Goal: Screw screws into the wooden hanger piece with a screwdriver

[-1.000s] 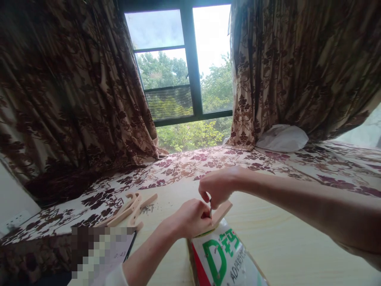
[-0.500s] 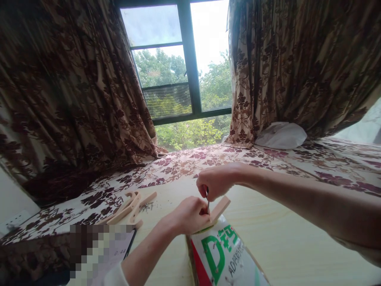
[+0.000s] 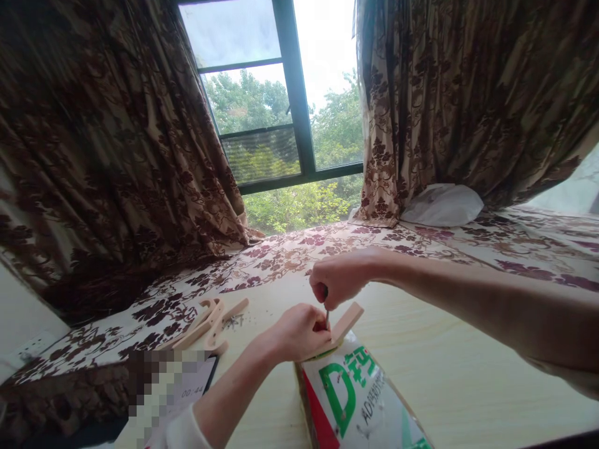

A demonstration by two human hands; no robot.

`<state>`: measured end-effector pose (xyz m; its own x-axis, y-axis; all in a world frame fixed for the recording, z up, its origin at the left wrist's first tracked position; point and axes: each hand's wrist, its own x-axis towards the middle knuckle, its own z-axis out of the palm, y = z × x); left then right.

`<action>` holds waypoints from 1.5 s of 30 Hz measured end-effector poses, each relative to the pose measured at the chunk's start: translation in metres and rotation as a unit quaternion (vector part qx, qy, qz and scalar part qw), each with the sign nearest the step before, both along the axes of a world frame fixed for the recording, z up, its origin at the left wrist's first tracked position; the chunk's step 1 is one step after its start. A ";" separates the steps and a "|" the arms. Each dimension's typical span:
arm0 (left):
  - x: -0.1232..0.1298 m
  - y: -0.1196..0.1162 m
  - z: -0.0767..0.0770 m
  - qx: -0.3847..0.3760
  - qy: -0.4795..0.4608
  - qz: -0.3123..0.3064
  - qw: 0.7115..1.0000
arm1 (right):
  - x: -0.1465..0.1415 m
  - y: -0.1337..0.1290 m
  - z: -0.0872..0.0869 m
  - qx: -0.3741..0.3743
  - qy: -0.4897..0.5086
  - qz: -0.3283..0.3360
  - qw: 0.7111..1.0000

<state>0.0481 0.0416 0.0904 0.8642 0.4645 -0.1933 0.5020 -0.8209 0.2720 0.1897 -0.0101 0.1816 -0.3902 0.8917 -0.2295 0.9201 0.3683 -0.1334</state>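
Observation:
My right hand (image 3: 340,277) is closed around the dark handle of what looks like a screwdriver (image 3: 327,318), its thin metal shaft pointing straight down. Below it, my left hand (image 3: 302,332) pinches near the shaft's lower end and rests over a light wooden piece (image 3: 349,320). One arm of that wood sticks out to the right of my fingers; the rest, and the screwdriver's tip, are hidden. Under the wood and my left hand lies a printed box (image 3: 365,415) in white, red and green.
Curved wooden parts (image 3: 218,324) lie on the pale table (image 3: 468,374) at the left, beside several small screws (image 3: 238,319). A phone (image 3: 199,383) showing a timer is near my left forearm. A white plastic bag (image 3: 442,204) sits by the curtain (image 3: 384,125).
The view has shifted slightly. Both hands stay at the wooden piece, and my right hand has turned a little around the screwdriver handle.

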 end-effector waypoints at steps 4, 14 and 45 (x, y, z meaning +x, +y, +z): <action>-0.001 0.002 -0.001 -0.012 -0.001 0.001 1.000 | -0.001 0.002 0.001 -0.016 -0.008 0.000 1.000; 0.003 0.003 -0.005 -0.057 -0.016 0.006 0.998 | -0.012 0.004 0.003 -0.039 -0.050 0.001 0.998; 0.002 -0.005 -0.002 0.006 -0.008 0.038 0.999 | -0.011 0.002 0.007 -0.006 -0.073 -0.023 0.997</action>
<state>0.0505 0.0365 0.0886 0.8291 0.5313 -0.1741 0.5591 -0.7838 0.2704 0.1790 -0.0077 0.1883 -0.3109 0.9046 -0.2917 0.9458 0.3246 -0.0016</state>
